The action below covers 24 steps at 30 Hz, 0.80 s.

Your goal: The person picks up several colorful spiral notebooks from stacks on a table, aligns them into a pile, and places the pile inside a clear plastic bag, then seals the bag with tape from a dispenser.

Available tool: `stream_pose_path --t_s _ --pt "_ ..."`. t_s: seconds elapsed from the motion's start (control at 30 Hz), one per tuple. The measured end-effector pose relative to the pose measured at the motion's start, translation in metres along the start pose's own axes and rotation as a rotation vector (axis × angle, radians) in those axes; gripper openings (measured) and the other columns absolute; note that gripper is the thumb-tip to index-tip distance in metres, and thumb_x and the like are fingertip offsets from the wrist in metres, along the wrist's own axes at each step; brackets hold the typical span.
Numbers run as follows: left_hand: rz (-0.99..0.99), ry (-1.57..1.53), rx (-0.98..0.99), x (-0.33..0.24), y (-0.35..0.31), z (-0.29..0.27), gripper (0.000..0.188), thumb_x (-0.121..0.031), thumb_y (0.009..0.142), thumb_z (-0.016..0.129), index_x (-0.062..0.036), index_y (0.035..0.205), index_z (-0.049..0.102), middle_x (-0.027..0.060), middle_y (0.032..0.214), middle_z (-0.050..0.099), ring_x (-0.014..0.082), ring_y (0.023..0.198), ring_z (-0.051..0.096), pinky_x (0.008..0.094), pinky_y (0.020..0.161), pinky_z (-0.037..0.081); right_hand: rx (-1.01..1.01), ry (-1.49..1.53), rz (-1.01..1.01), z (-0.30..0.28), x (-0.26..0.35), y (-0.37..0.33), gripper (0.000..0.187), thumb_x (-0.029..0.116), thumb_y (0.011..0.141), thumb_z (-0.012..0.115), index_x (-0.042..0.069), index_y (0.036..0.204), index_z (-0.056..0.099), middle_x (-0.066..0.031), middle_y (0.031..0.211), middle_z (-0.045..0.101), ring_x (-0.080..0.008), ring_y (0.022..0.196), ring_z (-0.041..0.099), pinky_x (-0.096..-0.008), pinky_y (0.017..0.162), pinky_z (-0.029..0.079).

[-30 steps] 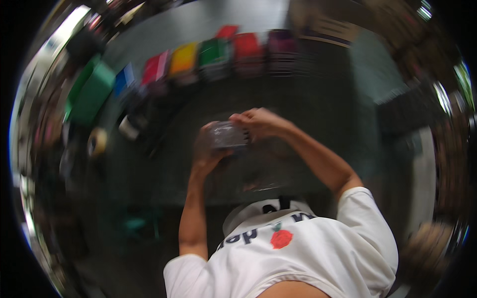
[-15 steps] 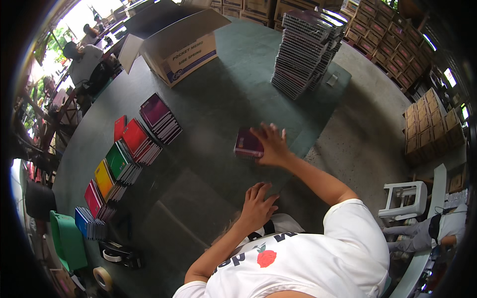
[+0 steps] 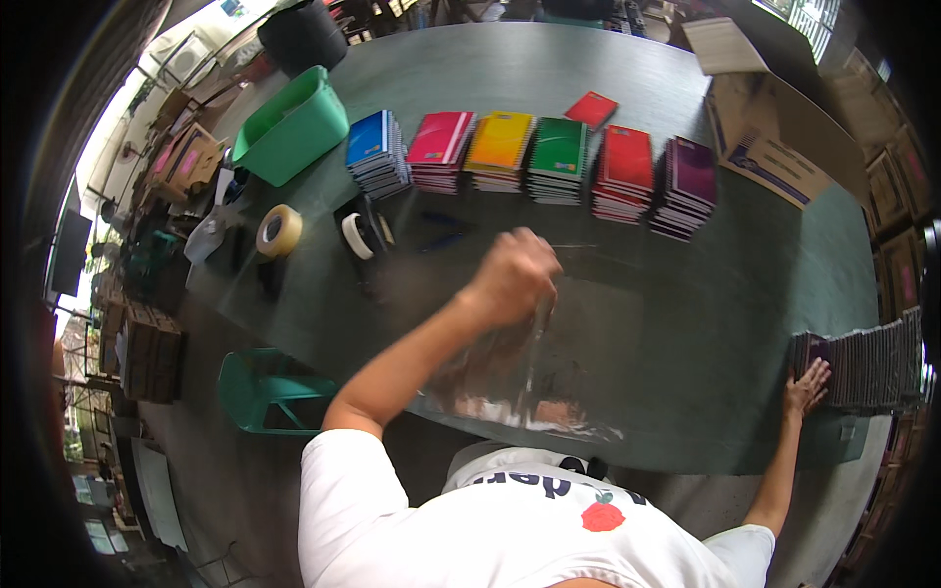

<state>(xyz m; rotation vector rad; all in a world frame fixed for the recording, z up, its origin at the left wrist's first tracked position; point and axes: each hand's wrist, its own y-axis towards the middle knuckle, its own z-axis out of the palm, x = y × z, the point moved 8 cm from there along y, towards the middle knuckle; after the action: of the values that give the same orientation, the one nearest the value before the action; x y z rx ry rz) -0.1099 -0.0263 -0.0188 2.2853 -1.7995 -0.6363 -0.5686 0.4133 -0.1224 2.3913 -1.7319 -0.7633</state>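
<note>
My left hand (image 3: 515,276) is closed over the middle of the table, pinching what looks like a clear plastic bag (image 3: 534,377). The plastic hangs and spreads toward the table's near edge, blurred in part. Far to the right, my right hand (image 3: 808,387) lies with its fingers stretched out against the near end of a large stack of spiral notebooks (image 3: 870,365). A purple cover (image 3: 812,347) shows at that end, beside my fingertips. Across the table stand small piles of spiral notebooks: blue (image 3: 369,137), pink (image 3: 441,139), yellow (image 3: 501,139), green (image 3: 559,147), red (image 3: 625,157) and purple (image 3: 690,169).
A single red notebook (image 3: 592,110) lies behind the piles. An open cardboard box (image 3: 774,147) stands at the far right. Toward the left are a green bin (image 3: 294,127), a tape roll (image 3: 279,231), a black tape dispenser (image 3: 365,231) and a green stool (image 3: 270,392).
The view has turned left. My left hand has risen from the near edge and taken hold of clear plastic. My right hand has moved from a purple notebook on the table to the large stack.
</note>
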Motion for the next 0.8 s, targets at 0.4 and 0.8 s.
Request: stream_pose_path --t_s 0.4,0.8 --pt "-0.460 0.582 -0.055 0.343 -0.063 -0.080 0.019 -0.012 0.085 0.051 -0.0042 0.100 0.059 0.0106 0.093 0.065 0.0261 0.090 0.063 0.0377 0.076 0.051 -0.056 1.112 -0.761 -0.265 0.392 -0.129 0.034 0.015 0.080 0.067 0.008 0.112 0.060 -0.0147 0.138 0.041 -0.0335 0.131 0.033 -0.0463 0.107 0.026" --pt "0.182 0.338 -0.121 0.076 -0.078 -0.086 0.033 -0.023 0.076 0.068 -0.0042 0.103 0.063 0.0056 0.100 0.063 0.0235 0.093 0.058 0.0356 0.079 0.045 1.889 2.327 -0.171 -0.346 0.596 -0.220 0.043 0.024 0.084 0.068 0.004 0.119 0.052 -0.0117 0.108 0.062 -0.0211 0.096 0.063 -0.0376 0.079 0.053"
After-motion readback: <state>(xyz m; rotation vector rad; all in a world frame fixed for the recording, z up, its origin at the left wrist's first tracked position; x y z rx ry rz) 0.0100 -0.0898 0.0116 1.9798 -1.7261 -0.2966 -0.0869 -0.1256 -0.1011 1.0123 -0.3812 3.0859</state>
